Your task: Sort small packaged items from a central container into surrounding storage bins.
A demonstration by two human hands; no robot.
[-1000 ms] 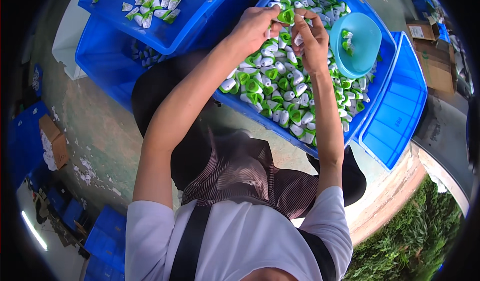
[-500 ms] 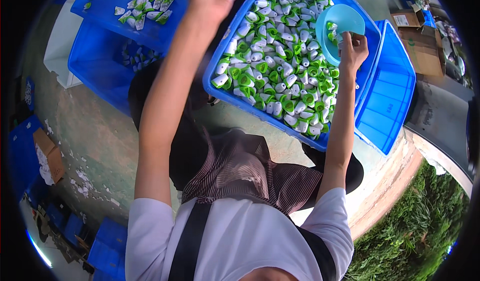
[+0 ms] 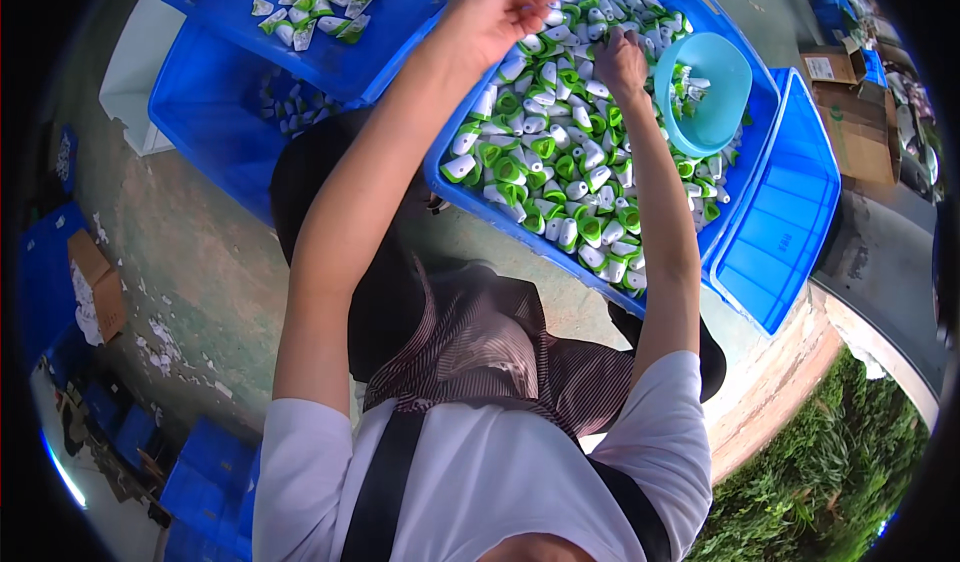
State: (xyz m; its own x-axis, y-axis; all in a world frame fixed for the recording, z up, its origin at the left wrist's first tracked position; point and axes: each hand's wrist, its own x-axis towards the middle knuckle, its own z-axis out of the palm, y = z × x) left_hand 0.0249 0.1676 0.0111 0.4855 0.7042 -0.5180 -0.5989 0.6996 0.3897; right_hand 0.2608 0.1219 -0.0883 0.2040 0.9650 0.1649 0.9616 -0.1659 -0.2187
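A blue crate [image 3: 600,287] in front of me is full of small white-and-green plastic parts [image 3: 560,177]. My left hand [image 3: 500,12] hovers over the crate's left edge, fingers loosely bent and apart, with nothing visible in them. Over the middle of the heap, my right hand [image 3: 624,66] points its bent fingers down among the parts. Its fingertips are hidden, so whatever they pinch does not show. Right of that hand, a light-blue bowl [image 3: 722,92] lies tilted on the heap, holding a few white-and-green pieces [image 3: 688,87].
At the upper left, a blue lid-like tray [image 3: 235,12] carries more white-and-green pieces [image 3: 325,2] above a blue bin [image 3: 200,132]. Another blue crate [image 3: 780,232] stands against the right side. Cardboard boxes [image 3: 850,127] are farther right.
My right hand has left the bowl and moved left onto the heap. My left hand has come from above the tray side toward the crate; the piece seen in it earlier no longer shows.
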